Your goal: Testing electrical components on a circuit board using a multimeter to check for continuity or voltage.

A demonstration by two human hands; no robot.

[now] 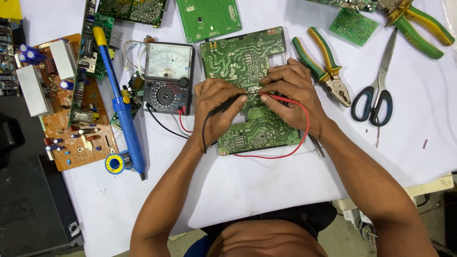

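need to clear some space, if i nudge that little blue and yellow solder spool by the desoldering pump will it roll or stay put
The solder spool lies on its flat side, so it would probably slide, not roll. It looks small and likely light. It sits against the blue desoldering pump, which may shift too.

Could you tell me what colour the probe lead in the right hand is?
Red, seen in the head view: probe lead in the right hand.

You sat at an electronics repair bench.
Circuit boards (71, 100) crowded nine o'clock, an analog multimeter (168, 78) eleven, pliers (323, 64) and scissors (378, 88) two.
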